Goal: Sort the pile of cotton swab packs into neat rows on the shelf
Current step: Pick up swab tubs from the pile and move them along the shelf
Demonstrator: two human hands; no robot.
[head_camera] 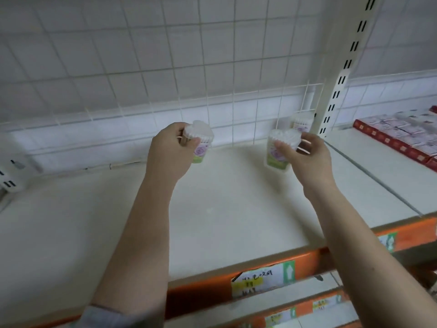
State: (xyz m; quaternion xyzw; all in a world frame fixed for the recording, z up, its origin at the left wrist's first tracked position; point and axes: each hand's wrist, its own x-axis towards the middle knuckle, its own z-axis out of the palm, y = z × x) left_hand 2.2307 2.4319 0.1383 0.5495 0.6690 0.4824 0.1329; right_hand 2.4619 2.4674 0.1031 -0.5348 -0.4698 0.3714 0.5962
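Fingers [192, 141] pinch clear heart-shaped plastic swab packs [280, 147].

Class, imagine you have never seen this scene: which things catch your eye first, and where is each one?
Two bare hands reach over the pale shelf, each gripping a heart-topped swab pack: the left hand holds its pack at centre, and the right hand holds its pack further right. A third pack stands behind, by the wire grid in the back right corner. Red boxes line the neighbouring shelf at far right.
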